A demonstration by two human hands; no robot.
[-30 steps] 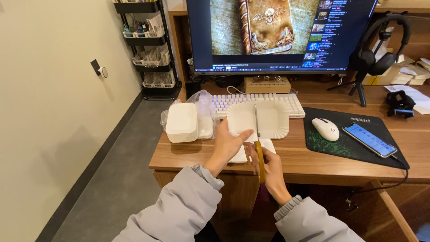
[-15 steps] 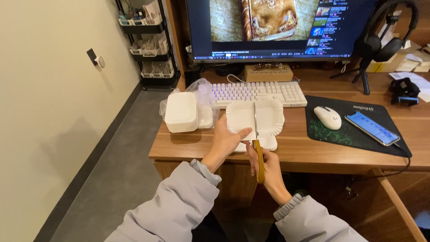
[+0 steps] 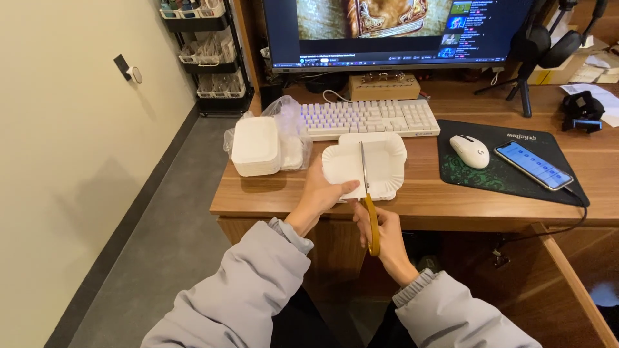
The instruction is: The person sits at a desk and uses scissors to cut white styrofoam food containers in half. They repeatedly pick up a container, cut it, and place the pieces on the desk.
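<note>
Paper plate (image 3: pixel 380 164): white, square with fluted rim, held over the desk's (image 3: pixel 451 200) front edge, just in front of the keyboard (image 3: pixel 367 118). Left hand (image 3: pixel 322 193): pinching the plate's left side, thumb on top. Right hand (image 3: pixel 383 229): fingers closed through the yellow handles of the scissors (image 3: pixel 367 200), blades running up the plate's middle. Stack of white plates (image 3: pixel 256 145): in clear plastic wrap, near the desk's left edge. Mouse (image 3: pixel 469 151) and phone (image 3: pixel 532 165): on the dark mat, right side.

Paper plate (image 3: pixel 384 164) looked matt white; scissors (image 3: pixel 369 205) had metal blades, glossy yellow plastic handles; desk (image 3: pixel 451 200) was smooth brown wood.
</note>
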